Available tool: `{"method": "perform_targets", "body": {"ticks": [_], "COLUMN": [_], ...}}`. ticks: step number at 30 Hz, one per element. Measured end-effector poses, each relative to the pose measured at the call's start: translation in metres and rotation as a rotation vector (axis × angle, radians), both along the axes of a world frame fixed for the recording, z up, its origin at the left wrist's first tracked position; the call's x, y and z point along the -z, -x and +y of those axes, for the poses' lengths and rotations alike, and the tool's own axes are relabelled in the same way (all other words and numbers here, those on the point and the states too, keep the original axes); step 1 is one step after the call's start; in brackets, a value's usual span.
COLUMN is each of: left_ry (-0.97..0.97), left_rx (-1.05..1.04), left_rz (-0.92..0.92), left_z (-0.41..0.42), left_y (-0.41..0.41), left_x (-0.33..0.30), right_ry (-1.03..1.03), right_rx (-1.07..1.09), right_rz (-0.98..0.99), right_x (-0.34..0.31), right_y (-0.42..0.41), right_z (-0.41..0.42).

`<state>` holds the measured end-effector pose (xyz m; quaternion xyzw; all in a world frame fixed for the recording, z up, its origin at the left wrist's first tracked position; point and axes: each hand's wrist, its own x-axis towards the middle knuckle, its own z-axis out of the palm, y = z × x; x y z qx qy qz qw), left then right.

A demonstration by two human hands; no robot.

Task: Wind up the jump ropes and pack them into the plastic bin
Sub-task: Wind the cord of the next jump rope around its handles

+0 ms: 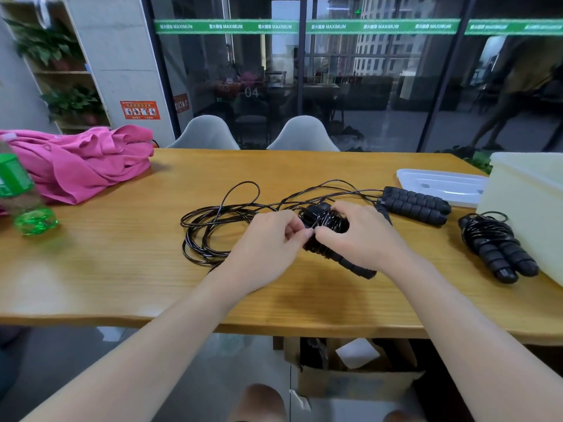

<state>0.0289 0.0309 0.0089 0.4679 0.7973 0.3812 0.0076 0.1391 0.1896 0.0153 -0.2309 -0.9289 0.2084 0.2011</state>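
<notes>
- both hands meet at the middle of the table: the right hand [359, 236] clasps the half-wound rope bundle [330, 239], and the left hand [271, 242] pinches the glossy black cord against it with thumb and forefinger.
- that bundle is a pair of ribbed black foam handles lying side by side, with shiny coils wrapped over their far part; the near ends poke out bare toward the table edge.
- step in hand, as i judge it: winding or tucking the cord of this rope. the next move calls for drawing in the loose cord [213, 226], which sprawls in slack loops to the left, and keeping each turn tight so it does not slip off.
- right of the hands lies an unwound pair of handles [417, 205], and farther right 1 finished wound rope [496, 248], just beside the plastic bin [524, 208].
- the bin is pale, translucent and straight-walled, at the right edge; its flat clear lid [438, 185] lies on the wooden table [122, 269] behind the handles.
- no rope can be seen inside the bin from here.
</notes>
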Motion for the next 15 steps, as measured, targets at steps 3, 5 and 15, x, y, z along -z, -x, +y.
{"method": "perform_targets", "body": {"ticks": [3,5,15], "left_ry": [0.069,0.217,0.409], "left_rx": [0.051,0.092,0.159], "left_rz": [0.121,0.263,0.425], "left_z": [0.003,0.002,0.006], "left_y": [0.000,-0.003,-0.012], "left_x": [-0.008,-0.014,-0.011], "right_ry": [0.019,0.009,0.026], "right_rx": [-0.002,-0.005,-0.025], "right_rz": [0.007,-0.024,-0.128], "right_x": [-0.001,0.001,0.021], "right_y": [-0.003,-0.007,-0.014], "right_z": [0.004,0.003,-0.005]}}
